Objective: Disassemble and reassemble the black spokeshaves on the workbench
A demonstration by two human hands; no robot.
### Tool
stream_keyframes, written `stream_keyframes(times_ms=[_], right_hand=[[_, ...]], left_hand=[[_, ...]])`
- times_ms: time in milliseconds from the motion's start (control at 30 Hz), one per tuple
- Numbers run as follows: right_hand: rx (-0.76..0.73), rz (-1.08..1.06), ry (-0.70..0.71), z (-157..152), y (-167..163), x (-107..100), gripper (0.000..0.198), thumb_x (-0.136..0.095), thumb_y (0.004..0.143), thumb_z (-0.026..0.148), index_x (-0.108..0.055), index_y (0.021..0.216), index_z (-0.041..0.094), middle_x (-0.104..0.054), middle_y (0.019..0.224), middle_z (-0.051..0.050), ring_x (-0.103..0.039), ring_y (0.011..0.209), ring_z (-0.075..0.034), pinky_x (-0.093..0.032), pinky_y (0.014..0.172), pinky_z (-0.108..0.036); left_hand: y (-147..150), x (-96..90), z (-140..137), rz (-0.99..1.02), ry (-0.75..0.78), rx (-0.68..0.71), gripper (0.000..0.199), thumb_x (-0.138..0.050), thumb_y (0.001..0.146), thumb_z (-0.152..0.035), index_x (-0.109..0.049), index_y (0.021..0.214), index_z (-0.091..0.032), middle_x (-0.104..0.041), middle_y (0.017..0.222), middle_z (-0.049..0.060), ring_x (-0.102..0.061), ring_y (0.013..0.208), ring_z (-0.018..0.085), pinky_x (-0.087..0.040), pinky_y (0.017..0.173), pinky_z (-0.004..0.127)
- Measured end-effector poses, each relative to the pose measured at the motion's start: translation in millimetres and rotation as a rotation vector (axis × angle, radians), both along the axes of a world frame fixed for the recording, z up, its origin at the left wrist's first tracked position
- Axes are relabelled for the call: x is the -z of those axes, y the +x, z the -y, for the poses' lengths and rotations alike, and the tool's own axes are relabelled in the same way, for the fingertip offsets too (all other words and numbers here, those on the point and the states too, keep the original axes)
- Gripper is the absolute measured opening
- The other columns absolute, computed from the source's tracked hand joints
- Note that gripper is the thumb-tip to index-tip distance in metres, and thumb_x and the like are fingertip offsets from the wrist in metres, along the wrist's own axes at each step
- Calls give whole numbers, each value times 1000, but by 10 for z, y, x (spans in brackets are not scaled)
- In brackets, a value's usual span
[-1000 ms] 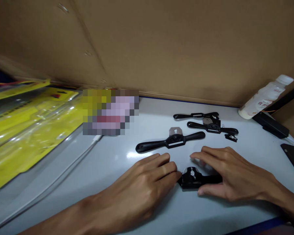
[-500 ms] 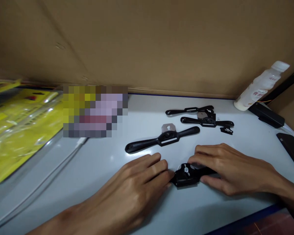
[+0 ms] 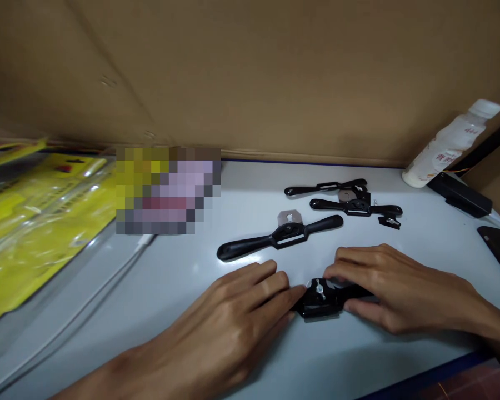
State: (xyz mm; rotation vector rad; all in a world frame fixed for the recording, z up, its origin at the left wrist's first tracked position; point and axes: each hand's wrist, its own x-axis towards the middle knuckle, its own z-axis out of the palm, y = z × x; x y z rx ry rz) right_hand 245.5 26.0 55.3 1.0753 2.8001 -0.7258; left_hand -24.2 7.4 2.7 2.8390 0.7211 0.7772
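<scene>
While hands (image 3: 241, 314) hold both ends, black spokeshave (image 3: 321, 305) lies between them.

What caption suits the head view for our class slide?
Left hand and right hand hold a black tool at a pale table, similar tools beyond.

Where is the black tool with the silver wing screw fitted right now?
In the head view, the black tool is below and right of centre, between the left hand and right hand, nearer the camera than the other black tools.
</scene>
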Motion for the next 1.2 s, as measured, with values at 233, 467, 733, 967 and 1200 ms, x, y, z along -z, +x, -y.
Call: stream_keyframes(times_ms=[233,467,733,967,1200], right_hand=[[8,20,-28,-6,7,-5,28,-65,92,17,-66,121,21,-66,105,-4,-64,90,-22,-46,78,-35],[2,-22,-15,-5,43,-22,29,-67,93,20,-67,122,22,-68,106,-5,-65,91,-22,-48,79,-34],[-1,-291,161,-16,-12,79,28,-57,105,26,-67,130,19,-70,96,-4,-66,82,-16,-48,73,-28],[-28,-360,270,-11,-85,263,26,-54,106,24,-67,86,15,-60,75,-3,-53,65,-14,-39,59,-27],[64,-427,121,-100,-30,141,31,-55,102,18,-63,73,16,-57,69,0,-51,61,-10,-37,57,-23]], left_hand=[[0,3,2,-3,-23,16,28,-43,102,-8,-65,119,-12,-69,89,5,-62,76,22,-56,70,38],[14,-6,-5,-16,-5,15,27,-42,103,-10,-63,120,-11,-68,91,6,-61,79,23,-53,69,37],[24,-3,-6,-58,-47,15,33,-50,94,-5,-63,124,-9,-66,92,6,-57,80,22,-49,68,36],[30,-37,7,-126,-57,15,43,-58,86,-4,-61,129,-7,-66,95,6,-57,83,23,-50,72,37],[8,-16,7,-135,-29,9,41,-56,89,-6,-61,130,-8,-68,97,8,-61,87,24,-52,71,36]])
